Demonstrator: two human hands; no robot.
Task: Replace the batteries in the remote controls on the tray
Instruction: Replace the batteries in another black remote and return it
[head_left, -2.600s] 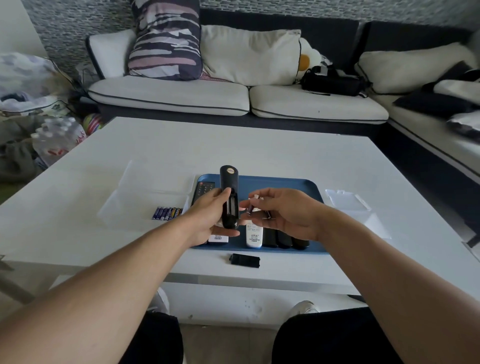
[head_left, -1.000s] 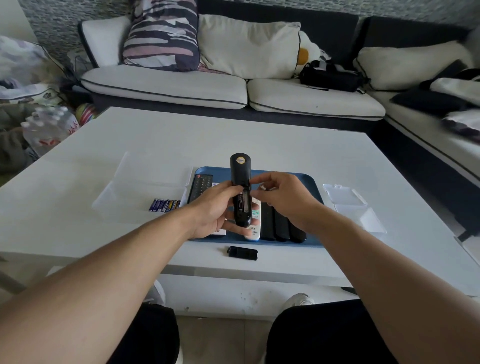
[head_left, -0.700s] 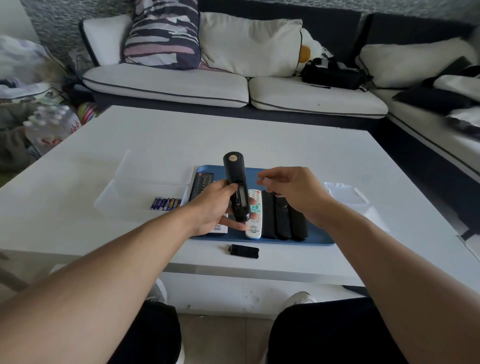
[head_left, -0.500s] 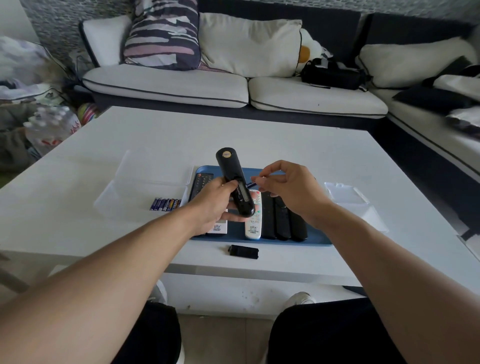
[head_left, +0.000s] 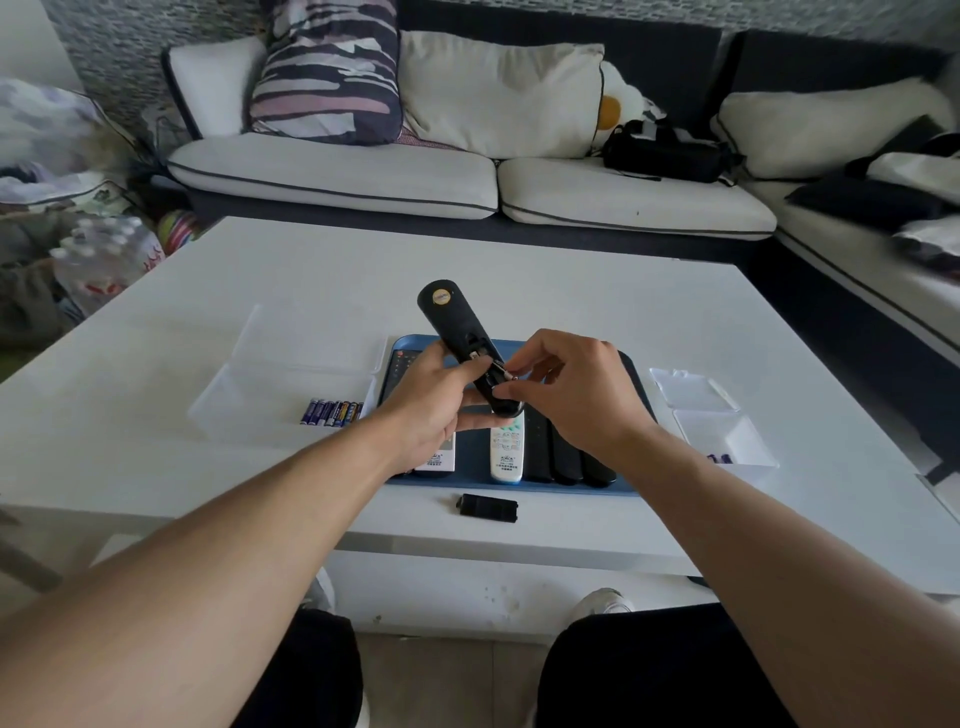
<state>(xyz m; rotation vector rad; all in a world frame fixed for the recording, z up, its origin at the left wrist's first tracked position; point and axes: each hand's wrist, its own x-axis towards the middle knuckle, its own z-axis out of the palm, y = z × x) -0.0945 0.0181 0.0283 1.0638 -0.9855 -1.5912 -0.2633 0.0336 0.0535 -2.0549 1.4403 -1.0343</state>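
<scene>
The black remote (head_left: 464, 348), held above the blue tray (head_left: 636, 384), now leans further left than a second ago, its open battery bay facing up. The left hand (head_left: 428, 408) grips its lower half, while the right hand (head_left: 563, 387) has closed in and pinches a battery (head_left: 500, 367) at the bay. The loose cover (head_left: 487, 504) lies unmoved on the table (head_left: 311, 280).

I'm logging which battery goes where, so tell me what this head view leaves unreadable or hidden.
- Battery at the black remote: the right hand pinches it; polarity too small to read.
- Labels on the spare batteries: too small.
- White remote on the tray: upper part hidden by the left hand.
- Three dark remotes: far ends hidden by the right hand.
</scene>
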